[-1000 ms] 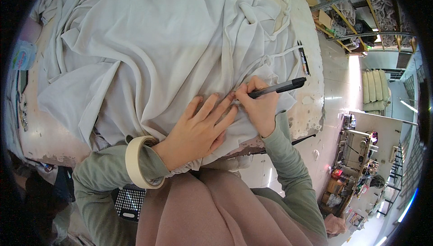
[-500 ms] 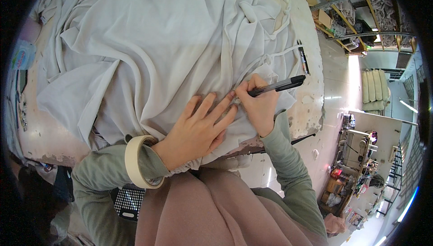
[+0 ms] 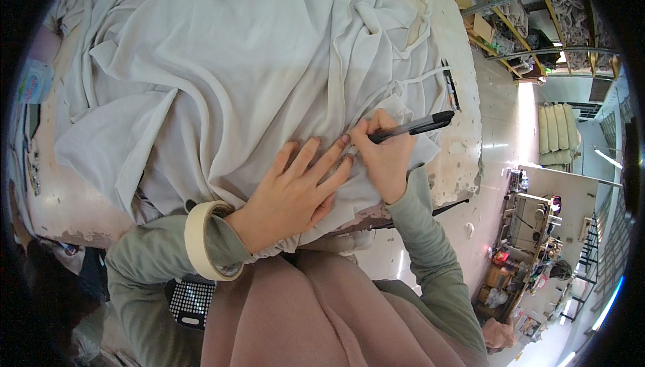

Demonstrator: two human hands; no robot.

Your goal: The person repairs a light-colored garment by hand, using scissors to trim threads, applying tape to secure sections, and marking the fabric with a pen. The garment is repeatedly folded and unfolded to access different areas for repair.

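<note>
My left hand lies on the crumpled light grey fabric with its fingers spread, pressing it near the front edge. A cream roll of tape hangs round my left wrist. My right hand is closed on a black pen, whose lower end is down at the cloth beside my left fingertips; the tip itself is hard to make out. The fabric is spread in folds over a worn, pale tabletop.
Dark slim items lie at the table's right side. A blue plastic packet sits at the far left. Beyond the table are shelves with boxes, pale green rolls and a cluttered workbench. A perforated black item shows below my left forearm.
My right hand and the pen have shifted slightly up and to the left over the last second. My left hand stays almost in place.
</note>
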